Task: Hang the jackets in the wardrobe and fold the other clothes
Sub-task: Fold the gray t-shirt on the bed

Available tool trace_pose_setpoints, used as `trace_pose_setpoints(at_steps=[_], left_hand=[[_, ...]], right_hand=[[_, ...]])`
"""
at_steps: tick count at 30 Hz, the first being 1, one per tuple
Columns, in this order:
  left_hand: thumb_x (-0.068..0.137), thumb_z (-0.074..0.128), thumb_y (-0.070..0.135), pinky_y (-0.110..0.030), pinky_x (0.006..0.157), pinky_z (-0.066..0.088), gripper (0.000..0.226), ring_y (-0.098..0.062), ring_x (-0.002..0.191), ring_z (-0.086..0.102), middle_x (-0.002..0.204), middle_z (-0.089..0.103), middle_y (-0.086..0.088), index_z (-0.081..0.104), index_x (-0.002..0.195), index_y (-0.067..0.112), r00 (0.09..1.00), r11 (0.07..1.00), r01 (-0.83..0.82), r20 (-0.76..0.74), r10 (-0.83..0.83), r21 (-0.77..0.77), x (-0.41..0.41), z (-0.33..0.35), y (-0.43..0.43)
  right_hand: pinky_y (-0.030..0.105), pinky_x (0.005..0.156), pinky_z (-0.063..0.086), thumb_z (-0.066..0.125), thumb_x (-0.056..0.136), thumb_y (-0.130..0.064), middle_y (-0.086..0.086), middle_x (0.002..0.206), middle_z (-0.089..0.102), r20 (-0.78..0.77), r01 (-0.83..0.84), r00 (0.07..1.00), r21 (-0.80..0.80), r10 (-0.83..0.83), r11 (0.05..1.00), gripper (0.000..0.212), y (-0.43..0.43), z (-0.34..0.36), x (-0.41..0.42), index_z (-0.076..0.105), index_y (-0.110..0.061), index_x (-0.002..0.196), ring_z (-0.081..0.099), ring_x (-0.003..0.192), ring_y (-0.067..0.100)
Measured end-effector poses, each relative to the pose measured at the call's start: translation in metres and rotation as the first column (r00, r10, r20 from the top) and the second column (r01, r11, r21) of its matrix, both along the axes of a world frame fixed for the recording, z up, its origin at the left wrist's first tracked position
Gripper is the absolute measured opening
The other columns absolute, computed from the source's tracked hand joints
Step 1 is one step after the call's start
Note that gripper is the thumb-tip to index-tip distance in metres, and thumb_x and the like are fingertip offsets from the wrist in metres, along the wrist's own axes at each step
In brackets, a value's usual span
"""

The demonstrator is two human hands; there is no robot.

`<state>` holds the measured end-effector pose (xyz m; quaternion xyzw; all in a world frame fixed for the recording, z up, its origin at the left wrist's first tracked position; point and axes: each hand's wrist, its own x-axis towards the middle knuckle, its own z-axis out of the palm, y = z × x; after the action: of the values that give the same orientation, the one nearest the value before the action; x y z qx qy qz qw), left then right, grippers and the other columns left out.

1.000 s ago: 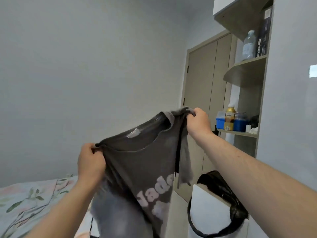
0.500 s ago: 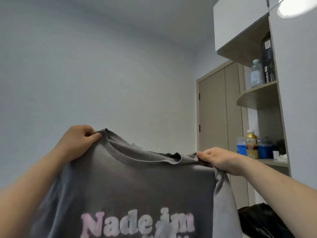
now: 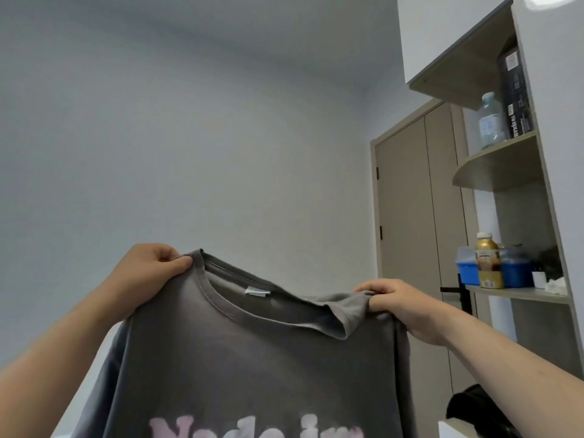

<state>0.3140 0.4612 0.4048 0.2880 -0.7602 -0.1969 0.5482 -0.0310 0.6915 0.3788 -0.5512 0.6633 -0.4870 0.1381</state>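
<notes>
I hold a dark grey T-shirt (image 3: 252, 358) with pale pink lettering up in front of me, spread wide by its shoulders. My left hand (image 3: 148, 273) pinches the left shoulder beside the collar. My right hand (image 3: 398, 306) grips the right shoulder, where the fabric bunches into a fold. The collar with a small white label faces me. The lower part of the shirt runs out of view at the bottom.
A beige wardrobe door (image 3: 407, 248) stands shut at the right. Beside it, open shelves (image 3: 505, 165) carry a water bottle (image 3: 489, 121), a yellow-capped bottle (image 3: 488, 263) and a blue tub (image 3: 515, 273). A black bag (image 3: 477, 412) sits at the lower right. A plain grey wall lies ahead.
Both hands turned the shirt to face me and spread it flat, then lifted it slightly. The view tilted upward, so the bed dropped out of sight.
</notes>
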Motion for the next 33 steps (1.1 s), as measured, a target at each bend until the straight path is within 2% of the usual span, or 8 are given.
trace_pose_setpoints(at_steps=[1, 4, 11, 14, 17, 21, 28, 33], left_hand=[[0.086, 0.072, 0.031, -0.027, 0.057, 0.044, 0.022, -0.011, 0.057, 0.057, 0.064, 0.069, -0.001, 0.071, 0.068, 0.02, 1.0, 1.0, -0.005, -0.011, 0.005, -0.011, -0.002, 0.003, 0.0], [0.087, 0.072, 0.028, -0.027, 0.058, 0.045, 0.02, -0.013, 0.058, 0.058, 0.062, 0.069, 0.001, 0.071, 0.067, 0.022, 0.999, 1.0, 0.003, -0.035, -0.004, -0.027, -0.006, 0.013, 0.001], [0.088, 0.072, 0.029, -0.03, 0.061, 0.047, 0.019, -0.012, 0.06, 0.061, 0.064, 0.07, 0.0, 0.072, 0.069, 0.023, 0.999, 0.997, 0.042, 0.012, -0.041, -0.059, -0.007, 0.041, 0.014], [0.087, 0.072, 0.031, -0.032, 0.066, 0.051, 0.019, -0.018, 0.069, 0.066, 0.07, 0.073, -0.001, 0.075, 0.072, 0.022, 0.997, 0.996, 0.061, 0.041, -0.058, -0.066, -0.001, 0.058, 0.025], [0.089, 0.07, 0.03, -0.031, 0.065, 0.05, 0.018, -0.016, 0.069, 0.067, 0.07, 0.072, 0.001, 0.076, 0.075, 0.021, 0.997, 0.99, 0.068, 0.054, -0.061, -0.123, 0.009, 0.073, 0.032], [0.091, 0.067, 0.023, -0.03, 0.062, 0.05, 0.02, -0.012, 0.058, 0.064, 0.067, 0.071, -0.006, 0.074, 0.073, 0.017, 0.993, 0.985, 0.119, 0.027, -0.116, -0.128, 0.017, 0.077, 0.032], [0.089, 0.07, 0.026, -0.033, 0.067, 0.046, 0.021, -0.02, 0.064, 0.06, 0.069, 0.071, -0.009, 0.074, 0.071, 0.014, 0.992, 0.997, 0.081, 0.1, -0.083, 0.017, -0.007, 0.006, 0.0], [0.089, 0.069, 0.025, -0.028, 0.056, 0.04, 0.025, -0.005, 0.048, 0.051, 0.056, 0.064, 0.0, 0.069, 0.067, 0.013, 0.981, 0.995, -0.001, 0.195, -0.02, 0.104, -0.027, -0.098, -0.032]], right_hand=[[0.019, 0.069, 0.051, 0.062, 0.092, -0.011, 0.0, 0.087, 0.075, -0.06, -0.007, 0.998, -0.003, 0.007, 1.0, 0.012, 0.002, 0.003, 0.003, 0.075, -0.012, 0.092, 0.069, 0.078, 0.009], [0.032, 0.078, 0.047, 0.063, 0.095, -0.032, 0.006, 0.085, 0.072, -0.077, 0.03, 0.996, -0.086, -0.037, 0.996, 0.032, 0.006, 0.01, 0.003, 0.07, -0.002, 0.084, 0.064, 0.081, 0.018], [0.029, 0.066, 0.046, 0.046, 0.098, 0.001, 0.016, 0.088, 0.063, 0.191, 0.078, 0.981, -0.217, -0.037, 0.973, 0.016, 0.014, 0.033, 0.007, 0.059, 0.004, 0.108, 0.058, 0.074, 0.021], [0.039, 0.078, 0.053, 0.06, 0.096, -0.016, 0.028, 0.104, 0.068, 0.222, 0.036, 0.975, -0.186, 0.006, 0.982, 0.033, 0.022, 0.049, 0.016, 0.059, 0.009, 0.117, 0.063, 0.084, 0.029], [0.038, 0.082, 0.055, 0.067, 0.091, -0.035, 0.021, 0.103, 0.073, 0.197, 0.051, 0.98, -0.229, -0.005, 0.972, 0.046, 0.025, 0.061, 0.024, 0.066, 0.007, 0.111, 0.068, 0.085, 0.027], [0.035, 0.075, 0.055, 0.07, 0.089, -0.031, 0.015, 0.09, 0.075, 0.189, 0.092, 0.981, -0.311, -0.033, 0.946, 0.027, 0.021, 0.067, 0.024, 0.072, -0.004, 0.094, 0.069, 0.076, 0.022], [0.03, 0.069, 0.045, 0.074, 0.085, -0.03, 0.008, 0.074, 0.068, 0.141, 0.178, 0.978, -0.186, -0.153, 0.966, 0.022, -0.01, 0.006, 0.016, 0.064, -0.015, 0.072, 0.059, 0.068, 0.02], [0.027, 0.065, 0.041, 0.07, 0.088, -0.03, 0.005, 0.072, 0.064, 0.173, 0.211, 0.963, -0.019, -0.205, 0.977, 0.019, -0.05, -0.097, 0.001, 0.066, -0.015, 0.077, 0.054, 0.066, 0.017]])
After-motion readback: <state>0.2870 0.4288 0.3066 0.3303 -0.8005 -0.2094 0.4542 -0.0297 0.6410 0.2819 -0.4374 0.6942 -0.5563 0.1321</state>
